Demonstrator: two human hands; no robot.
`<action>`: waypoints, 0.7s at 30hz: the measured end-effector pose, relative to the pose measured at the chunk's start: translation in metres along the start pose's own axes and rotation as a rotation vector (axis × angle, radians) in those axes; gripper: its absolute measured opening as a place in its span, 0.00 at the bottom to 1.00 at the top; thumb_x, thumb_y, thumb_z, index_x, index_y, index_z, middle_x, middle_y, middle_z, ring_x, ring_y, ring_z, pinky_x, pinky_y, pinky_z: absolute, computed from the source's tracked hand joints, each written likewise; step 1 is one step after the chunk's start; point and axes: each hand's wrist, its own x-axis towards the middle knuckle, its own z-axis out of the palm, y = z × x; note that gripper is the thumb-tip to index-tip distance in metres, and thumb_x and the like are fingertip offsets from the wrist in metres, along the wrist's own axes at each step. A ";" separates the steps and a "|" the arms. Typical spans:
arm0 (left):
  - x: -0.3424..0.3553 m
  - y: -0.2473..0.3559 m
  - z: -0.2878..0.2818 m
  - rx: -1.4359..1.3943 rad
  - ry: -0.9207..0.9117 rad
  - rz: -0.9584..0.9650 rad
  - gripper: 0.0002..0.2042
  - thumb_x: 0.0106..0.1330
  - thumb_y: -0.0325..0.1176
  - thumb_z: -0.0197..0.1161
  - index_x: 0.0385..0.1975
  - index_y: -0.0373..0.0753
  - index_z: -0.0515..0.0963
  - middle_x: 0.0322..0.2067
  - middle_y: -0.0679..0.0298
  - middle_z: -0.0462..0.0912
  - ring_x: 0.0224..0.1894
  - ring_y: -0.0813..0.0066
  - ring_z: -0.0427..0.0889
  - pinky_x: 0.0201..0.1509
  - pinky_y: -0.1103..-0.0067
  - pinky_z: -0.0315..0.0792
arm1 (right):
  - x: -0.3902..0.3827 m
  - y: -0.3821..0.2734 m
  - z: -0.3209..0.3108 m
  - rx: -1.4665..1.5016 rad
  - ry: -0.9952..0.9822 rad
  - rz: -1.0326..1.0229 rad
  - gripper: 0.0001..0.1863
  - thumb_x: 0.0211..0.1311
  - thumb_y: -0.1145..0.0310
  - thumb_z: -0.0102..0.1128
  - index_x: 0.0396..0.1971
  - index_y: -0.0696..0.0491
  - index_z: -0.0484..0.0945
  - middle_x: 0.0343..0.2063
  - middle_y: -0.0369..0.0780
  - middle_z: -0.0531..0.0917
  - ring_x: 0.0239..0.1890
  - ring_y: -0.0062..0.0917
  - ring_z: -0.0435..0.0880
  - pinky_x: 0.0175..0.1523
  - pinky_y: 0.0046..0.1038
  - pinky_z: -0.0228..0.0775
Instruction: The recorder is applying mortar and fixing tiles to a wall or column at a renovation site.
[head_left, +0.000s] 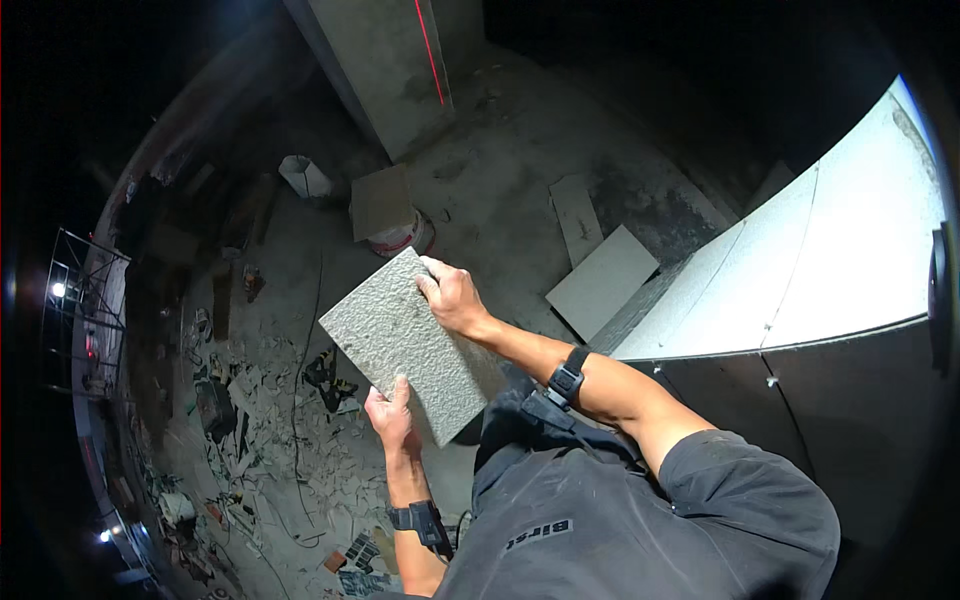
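Note:
I hold a rectangular, pale grey tile (400,335) with a rough, speckled face, tilted in front of my body. My left hand (395,415) grips its lower left edge, thumb on the face. My right hand (450,295) is closed on the upper right edge, near the top corner, with fingers over the face. Both forearms wear black devices on straps.
A white curved, panelled structure (810,250) fills the right. Loose boards (600,280) lie beside it. Behind the tile stands a bucket (400,240) topped by a board (382,195). A concrete column (380,80) rises behind, rubble (240,450) covers the left floor, and scaffolding (85,310) stands far left.

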 end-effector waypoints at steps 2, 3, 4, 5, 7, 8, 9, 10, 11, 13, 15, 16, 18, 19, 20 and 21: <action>0.032 0.009 0.022 -0.153 0.037 0.003 0.14 0.71 0.21 0.59 0.55 0.28 0.73 0.48 0.59 0.82 0.46 0.71 0.81 0.54 0.74 0.75 | 0.011 0.012 0.004 -0.071 0.002 -0.092 0.18 0.69 0.65 0.56 0.51 0.61 0.79 0.40 0.56 0.84 0.45 0.52 0.83 0.48 0.41 0.76; 0.041 0.015 0.029 -0.299 0.100 -0.006 0.16 0.72 0.20 0.57 0.58 0.27 0.70 0.51 0.56 0.81 0.49 0.67 0.82 0.57 0.70 0.76 | 0.012 0.018 0.004 -0.106 -0.059 -0.095 0.18 0.69 0.65 0.56 0.51 0.62 0.78 0.42 0.56 0.84 0.46 0.52 0.83 0.49 0.41 0.76; 0.051 0.021 0.033 -0.419 0.035 0.036 0.17 0.73 0.21 0.54 0.61 0.27 0.67 0.55 0.52 0.78 0.52 0.62 0.81 0.60 0.65 0.76 | 0.006 0.025 0.004 -0.159 -0.047 -0.160 0.18 0.69 0.65 0.56 0.51 0.63 0.78 0.42 0.55 0.84 0.46 0.51 0.83 0.50 0.42 0.76; 0.060 0.030 0.037 -0.407 0.075 -0.004 0.17 0.74 0.23 0.54 0.61 0.27 0.67 0.54 0.51 0.79 0.52 0.61 0.81 0.60 0.65 0.75 | 0.001 0.033 -0.002 -0.163 -0.084 -0.154 0.19 0.69 0.64 0.56 0.52 0.61 0.79 0.40 0.55 0.84 0.44 0.51 0.84 0.49 0.42 0.76; 0.102 0.029 0.031 -0.433 0.154 -0.006 0.18 0.73 0.23 0.56 0.61 0.27 0.67 0.54 0.51 0.78 0.53 0.61 0.80 0.60 0.65 0.75 | 0.013 0.026 -0.020 -0.266 -0.151 -0.166 0.18 0.71 0.63 0.54 0.51 0.60 0.79 0.37 0.52 0.83 0.41 0.51 0.83 0.47 0.46 0.75; 0.121 0.033 0.037 -0.447 0.215 0.010 0.19 0.73 0.24 0.58 0.62 0.28 0.67 0.54 0.53 0.79 0.52 0.63 0.81 0.60 0.67 0.75 | 0.020 0.029 -0.028 -0.297 -0.124 -0.214 0.17 0.70 0.63 0.54 0.50 0.59 0.79 0.35 0.51 0.83 0.40 0.50 0.83 0.45 0.45 0.75; 0.137 0.044 0.047 -0.392 0.301 -0.011 0.21 0.73 0.28 0.61 0.62 0.27 0.66 0.56 0.52 0.77 0.55 0.65 0.79 0.62 0.69 0.73 | 0.026 0.032 -0.037 -0.333 -0.085 -0.261 0.16 0.70 0.63 0.55 0.49 0.59 0.80 0.33 0.50 0.83 0.39 0.49 0.83 0.44 0.44 0.76; 0.136 0.021 0.033 -0.436 0.290 -0.026 0.23 0.73 0.30 0.62 0.62 0.25 0.66 0.57 0.51 0.76 0.57 0.65 0.78 0.64 0.70 0.72 | 0.003 0.048 -0.038 -0.372 -0.091 -0.249 0.16 0.70 0.63 0.55 0.49 0.58 0.80 0.33 0.49 0.83 0.38 0.48 0.83 0.43 0.43 0.76; 0.138 -0.005 0.018 -0.479 0.274 -0.041 0.24 0.73 0.33 0.62 0.62 0.24 0.65 0.58 0.51 0.75 0.58 0.65 0.77 0.65 0.70 0.70 | -0.022 0.061 -0.038 -0.412 -0.094 -0.236 0.15 0.70 0.64 0.56 0.48 0.57 0.80 0.33 0.49 0.83 0.38 0.47 0.83 0.43 0.43 0.76; 0.154 -0.031 -0.013 -0.486 0.173 -0.033 0.27 0.73 0.35 0.63 0.62 0.22 0.64 0.60 0.49 0.74 0.62 0.64 0.74 0.68 0.69 0.67 | -0.042 0.066 -0.045 -0.469 -0.145 -0.263 0.12 0.69 0.64 0.57 0.43 0.57 0.82 0.32 0.47 0.84 0.36 0.46 0.83 0.41 0.42 0.77; 0.154 -0.038 -0.024 -0.593 -0.012 -0.100 0.28 0.73 0.35 0.63 0.63 0.20 0.63 0.61 0.50 0.73 0.63 0.63 0.73 0.70 0.69 0.66 | -0.068 0.088 -0.065 -0.548 -0.259 -0.343 0.11 0.68 0.64 0.58 0.38 0.56 0.82 0.33 0.46 0.85 0.36 0.47 0.84 0.40 0.43 0.76; 0.158 -0.044 -0.033 -0.626 -0.058 -0.067 0.27 0.72 0.32 0.63 0.64 0.22 0.64 0.61 0.50 0.73 0.63 0.61 0.73 0.69 0.68 0.66 | -0.081 0.089 -0.075 -0.601 -0.231 -0.267 0.10 0.67 0.64 0.58 0.37 0.55 0.81 0.32 0.47 0.85 0.36 0.47 0.84 0.40 0.44 0.76; 0.151 -0.035 -0.016 -0.588 -0.127 -0.034 0.26 0.72 0.30 0.63 0.64 0.24 0.64 0.61 0.50 0.73 0.63 0.61 0.74 0.69 0.68 0.66 | -0.125 0.101 -0.108 -0.748 -0.105 -0.030 0.12 0.67 0.60 0.58 0.34 0.54 0.81 0.29 0.48 0.85 0.35 0.49 0.83 0.40 0.45 0.75; 0.143 -0.028 -0.003 -0.546 -0.160 0.008 0.25 0.71 0.28 0.63 0.64 0.26 0.65 0.62 0.51 0.73 0.63 0.61 0.74 0.69 0.68 0.66 | -0.147 0.104 -0.131 -0.828 -0.024 0.118 0.15 0.68 0.57 0.58 0.33 0.54 0.82 0.27 0.49 0.84 0.35 0.50 0.83 0.40 0.46 0.75; 0.140 -0.023 -0.009 -0.446 -0.161 0.044 0.27 0.69 0.25 0.65 0.66 0.29 0.64 0.63 0.52 0.72 0.62 0.63 0.74 0.67 0.69 0.68 | -0.173 0.102 -0.150 -0.864 -0.024 0.267 0.19 0.68 0.53 0.58 0.31 0.55 0.82 0.26 0.50 0.84 0.35 0.51 0.83 0.41 0.48 0.74; 0.125 -0.006 -0.003 -0.185 0.029 0.114 0.24 0.68 0.24 0.65 0.63 0.27 0.68 0.60 0.53 0.76 0.58 0.64 0.78 0.63 0.70 0.71 | -0.212 0.099 -0.160 -0.883 -0.009 0.447 0.23 0.68 0.49 0.57 0.29 0.56 0.82 0.25 0.51 0.84 0.34 0.52 0.82 0.42 0.49 0.73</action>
